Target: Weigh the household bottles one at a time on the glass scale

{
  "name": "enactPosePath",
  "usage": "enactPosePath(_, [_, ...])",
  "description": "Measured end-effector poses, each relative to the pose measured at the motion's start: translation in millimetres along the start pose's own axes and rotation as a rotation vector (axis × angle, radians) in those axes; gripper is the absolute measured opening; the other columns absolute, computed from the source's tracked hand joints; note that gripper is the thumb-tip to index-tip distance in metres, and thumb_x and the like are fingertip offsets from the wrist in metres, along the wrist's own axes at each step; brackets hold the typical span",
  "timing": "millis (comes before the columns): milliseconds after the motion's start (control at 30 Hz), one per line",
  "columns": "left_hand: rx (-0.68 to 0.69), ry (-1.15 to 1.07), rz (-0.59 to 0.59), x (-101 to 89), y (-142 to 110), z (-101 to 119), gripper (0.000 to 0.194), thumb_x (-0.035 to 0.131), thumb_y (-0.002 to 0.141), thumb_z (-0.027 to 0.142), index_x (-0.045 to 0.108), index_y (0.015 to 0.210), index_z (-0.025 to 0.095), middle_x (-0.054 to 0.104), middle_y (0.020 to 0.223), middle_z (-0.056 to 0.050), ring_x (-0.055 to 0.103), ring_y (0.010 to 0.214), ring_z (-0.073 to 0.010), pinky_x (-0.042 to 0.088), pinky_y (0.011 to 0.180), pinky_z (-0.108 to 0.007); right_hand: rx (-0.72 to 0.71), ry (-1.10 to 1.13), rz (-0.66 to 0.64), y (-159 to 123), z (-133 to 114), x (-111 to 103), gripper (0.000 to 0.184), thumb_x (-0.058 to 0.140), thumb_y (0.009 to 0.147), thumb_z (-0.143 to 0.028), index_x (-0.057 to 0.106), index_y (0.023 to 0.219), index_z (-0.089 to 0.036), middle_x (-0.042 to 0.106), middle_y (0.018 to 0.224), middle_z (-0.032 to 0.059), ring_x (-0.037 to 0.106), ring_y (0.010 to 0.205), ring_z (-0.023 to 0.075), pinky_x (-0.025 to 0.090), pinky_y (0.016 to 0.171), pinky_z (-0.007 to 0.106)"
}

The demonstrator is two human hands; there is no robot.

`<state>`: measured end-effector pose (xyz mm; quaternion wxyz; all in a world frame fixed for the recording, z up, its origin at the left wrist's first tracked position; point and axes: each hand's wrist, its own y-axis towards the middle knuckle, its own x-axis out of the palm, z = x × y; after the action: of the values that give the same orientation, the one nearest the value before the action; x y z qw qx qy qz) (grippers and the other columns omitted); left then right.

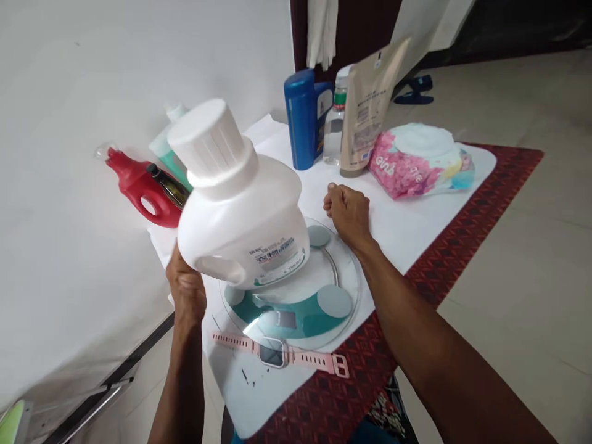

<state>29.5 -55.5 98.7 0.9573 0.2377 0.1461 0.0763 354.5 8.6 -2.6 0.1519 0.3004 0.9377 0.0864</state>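
A large white laundry detergent bottle [259,209] with a ribbed white cap leans to the left over the round glass scale [282,317]. My left hand [185,280] is closed around its lower left side by the handle opening, with most fingers hidden behind it. Whether the bottle's base touches the glass, I cannot tell. My right hand [346,209] rests on the white sheet just beyond the scale's right edge, fingers curled into a loose fist with nothing visible in them. In front of the scale lies a pink-strapped watch [272,353].
Behind are a blue bottle [300,120], a clear bottle [333,135], a beige tube [367,111] and a pink wipes pack [419,163]. A red bottle [139,185], a dark bottle [169,185] and a green bottle [173,161] stand left by the wall [69,185].
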Motion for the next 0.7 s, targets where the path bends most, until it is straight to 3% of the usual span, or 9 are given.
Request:
enactPosePath(100, [-0.039,-0.198,-0.054,13.3,-0.9,22.9,0.078,0.088,0.071,0.095,0.059,0.058,0.024,0.049,0.055,-0.003,0.055,0.053,-0.0205,0.051,0.053,-0.036,-0.014,-0.010,0.002,1.0,1.4,0.4,0.066,0.043,0.111,-0.078,0.060,0.071,-0.028,0.071,0.071,0.0066,0.065,0.065,0.0239,0.056,0.076,0.043])
enactPosePath(233, [-0.115,-0.347,0.038,35.9,8.2,40.9,0.091,0.101,0.057,0.086,0.034,0.048,0.023,0.022,0.046,0.007,0.021,0.041,-0.0073,0.025,0.039,-0.026,-0.008,-0.039,-0.008,3.4,2.7,2.2,0.070,0.037,0.108,-0.084,0.059,0.071,-0.029,0.072,0.071,0.0087,0.067,0.065,0.0256,0.054,0.075,0.043])
enactPosePath(367, [-0.111,-0.371,0.153,47.2,34.3,51.5,0.084,0.103,0.058,0.077,0.038,0.054,0.024,0.023,0.050,0.010,0.021,0.043,-0.0057,0.023,0.040,-0.024,0.008,-0.055,-0.019,3.5,1.6,3.4,0.070,0.033,0.109,-0.083,0.057,0.072,-0.029,0.072,0.072,0.0087,0.067,0.065,0.0254,0.053,0.076,0.042])
enactPosePath(500, [0.033,-0.373,0.283,60.2,79.8,52.3,0.080,0.101,0.062,0.077,0.039,0.063,0.026,0.025,0.053,0.010,0.023,0.045,-0.0068,0.024,0.040,-0.024,0.002,-0.105,-0.010,3.7,1.1,3.9,0.061,0.032,0.112,-0.071,0.054,0.073,-0.030,0.073,0.074,0.0086,0.068,0.070,0.0253,0.051,0.081,0.041])
enactPosePath(700, [0.067,-0.258,0.427,91.1,143.8,20.3,0.070,0.098,0.065,0.070,0.045,0.064,0.024,0.033,0.056,0.007,0.030,0.050,-0.0083,0.024,0.046,-0.025,0.030,-0.136,-0.020,6.3,0.2,5.2,0.054,0.034,0.117,-0.059,0.052,0.075,-0.030,0.076,0.078,0.0089,0.071,0.076,0.0255,0.049,0.083,0.038])
